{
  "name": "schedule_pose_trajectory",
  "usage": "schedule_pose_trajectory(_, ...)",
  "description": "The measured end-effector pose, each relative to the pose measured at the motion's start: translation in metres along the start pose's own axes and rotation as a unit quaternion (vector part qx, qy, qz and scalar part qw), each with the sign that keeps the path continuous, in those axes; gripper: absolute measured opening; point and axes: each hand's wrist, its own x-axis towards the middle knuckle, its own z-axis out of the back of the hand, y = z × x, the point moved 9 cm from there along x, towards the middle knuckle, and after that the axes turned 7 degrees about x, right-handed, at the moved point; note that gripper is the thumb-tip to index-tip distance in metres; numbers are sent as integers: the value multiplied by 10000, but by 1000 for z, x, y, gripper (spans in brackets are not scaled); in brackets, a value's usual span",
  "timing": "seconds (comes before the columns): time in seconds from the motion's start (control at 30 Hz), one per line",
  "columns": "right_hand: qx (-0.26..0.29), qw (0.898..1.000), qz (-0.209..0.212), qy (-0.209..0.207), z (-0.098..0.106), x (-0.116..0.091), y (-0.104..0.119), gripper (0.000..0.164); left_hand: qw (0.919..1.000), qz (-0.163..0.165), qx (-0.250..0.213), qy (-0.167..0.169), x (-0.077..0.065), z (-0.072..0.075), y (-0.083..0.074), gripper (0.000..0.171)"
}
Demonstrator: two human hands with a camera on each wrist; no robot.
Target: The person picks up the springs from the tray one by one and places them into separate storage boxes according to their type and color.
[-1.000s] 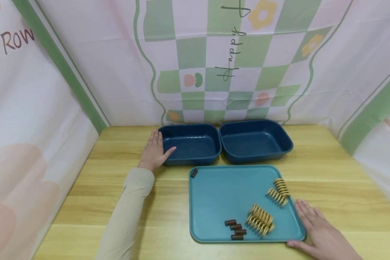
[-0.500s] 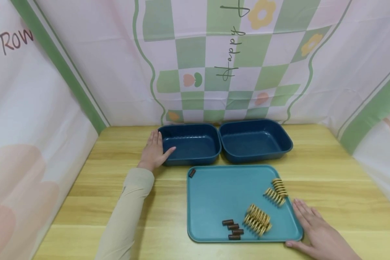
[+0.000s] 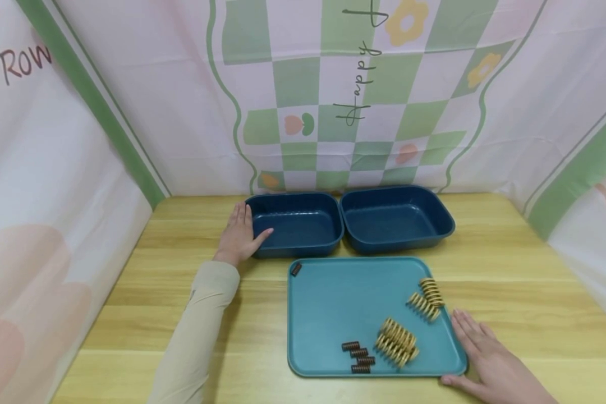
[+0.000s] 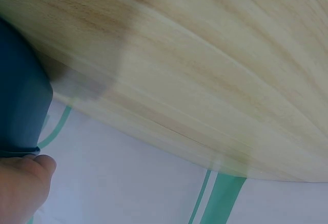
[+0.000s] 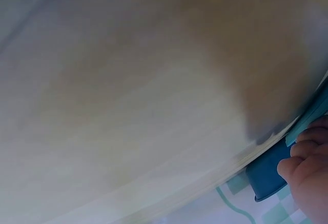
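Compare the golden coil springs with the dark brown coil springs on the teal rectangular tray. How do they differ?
The golden coil springs are larger; the dark brown coil springs are smaller. Golden coils show wide gaps; brown coils look tighter. The golden springs form two groups; the brown ones form one, plus a single spring apart. Both lie on the teal rectangular tray.

In the head view, the left end of the left box (image 3: 298,224) is partly covered by the left hand (image 3: 237,235), and part of the right edge of the tray (image 3: 333,308) by the right hand (image 3: 492,359). The gold springs (image 3: 397,342) near the front are overlapped and cannot be counted. The beige sleeve (image 3: 197,328) is cut off below. In the left wrist view, most of the left hand is cut off; in the right wrist view, the table (image 5: 128,126) is blurred.
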Motion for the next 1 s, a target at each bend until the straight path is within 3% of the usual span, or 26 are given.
schedule_pose_trajectory(1.0,-188,9997,95,-98,-3,6,8,118,10000,19,9,37,-1,-1,1,90)
